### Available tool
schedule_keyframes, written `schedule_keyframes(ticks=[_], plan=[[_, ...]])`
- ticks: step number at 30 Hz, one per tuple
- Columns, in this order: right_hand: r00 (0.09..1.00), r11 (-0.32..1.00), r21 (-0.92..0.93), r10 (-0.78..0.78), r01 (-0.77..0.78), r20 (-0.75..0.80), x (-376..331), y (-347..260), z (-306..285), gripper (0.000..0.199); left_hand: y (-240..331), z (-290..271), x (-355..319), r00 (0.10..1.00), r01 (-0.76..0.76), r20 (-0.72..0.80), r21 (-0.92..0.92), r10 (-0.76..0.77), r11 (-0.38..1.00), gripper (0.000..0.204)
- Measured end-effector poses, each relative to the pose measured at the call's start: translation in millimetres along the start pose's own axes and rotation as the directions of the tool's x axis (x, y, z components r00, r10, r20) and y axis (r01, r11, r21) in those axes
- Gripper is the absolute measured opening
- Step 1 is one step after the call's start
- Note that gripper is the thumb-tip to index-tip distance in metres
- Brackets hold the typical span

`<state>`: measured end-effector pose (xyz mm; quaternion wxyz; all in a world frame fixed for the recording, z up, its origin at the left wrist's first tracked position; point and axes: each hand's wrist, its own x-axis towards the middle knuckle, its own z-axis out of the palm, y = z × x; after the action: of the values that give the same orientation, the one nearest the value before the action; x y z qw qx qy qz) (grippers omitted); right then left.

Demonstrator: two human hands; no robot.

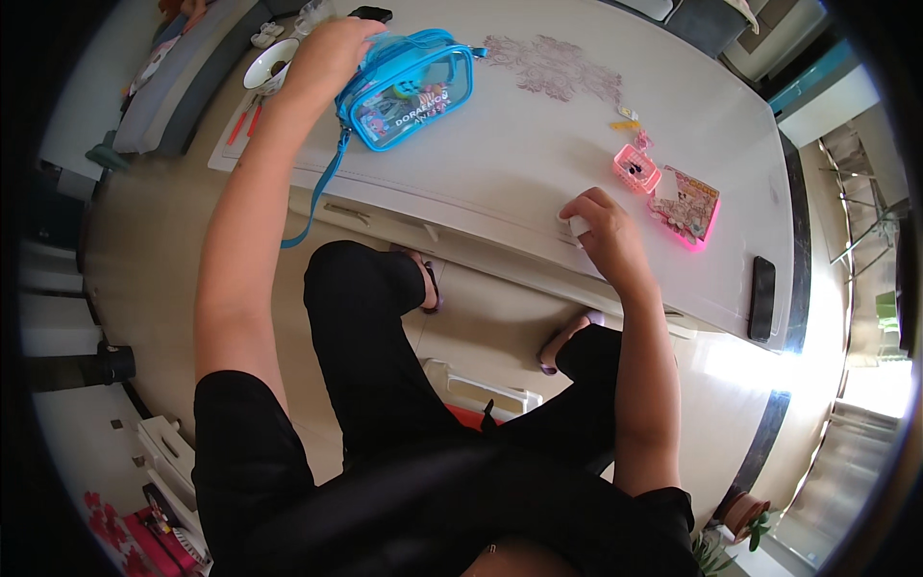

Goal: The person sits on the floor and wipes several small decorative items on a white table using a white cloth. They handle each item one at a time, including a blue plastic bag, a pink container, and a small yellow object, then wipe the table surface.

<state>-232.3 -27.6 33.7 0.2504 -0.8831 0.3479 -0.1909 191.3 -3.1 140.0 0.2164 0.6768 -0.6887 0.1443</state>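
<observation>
The left hand (344,50), fingers slightly bent, was at a clear-sided blue bag (409,96) toward the left edge of the table (538,144); whether it gripped the bag was unclear. The right hand (606,231), fingers curled, pinched a small white object (578,225) by the near edge. A black phone (761,298) lay at the near right corner.

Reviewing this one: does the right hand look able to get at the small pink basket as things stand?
Probably yes: the right hand is close to the small pink basket, with nothing visible between them. It appears to hold a small white object, which might hamper its grip.
</observation>
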Motion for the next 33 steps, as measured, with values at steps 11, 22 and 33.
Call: schedule_keyframes(ticks=[11, 22, 33], plan=[[1.000, 1.000, -0.005, 0.010, -0.010, -0.016, -9.7, 9.2, -8.5, 0.032, -10.0, -5.7, 11.6, 0.988, 0.017, 0.151, 0.062, -0.027, 0.998, 0.023], [0.991, 0.990, -0.081, -0.118, 0.112, -0.062, -2.5, 14.1, 2.0, 0.026, 154.4, 95.6, 73.1, 0.936, -0.299, 0.048, -0.410, 0.348, 0.862, 0.022], [0.986, 0.986, -0.038, -0.163, 0.161, -0.044, 1.4, 15.2, 5.4, 0.014, 226.4, 241.0, 96.0, 0.919, -0.203, 0.275, -0.290, 0.285, 0.935, 0.037]])
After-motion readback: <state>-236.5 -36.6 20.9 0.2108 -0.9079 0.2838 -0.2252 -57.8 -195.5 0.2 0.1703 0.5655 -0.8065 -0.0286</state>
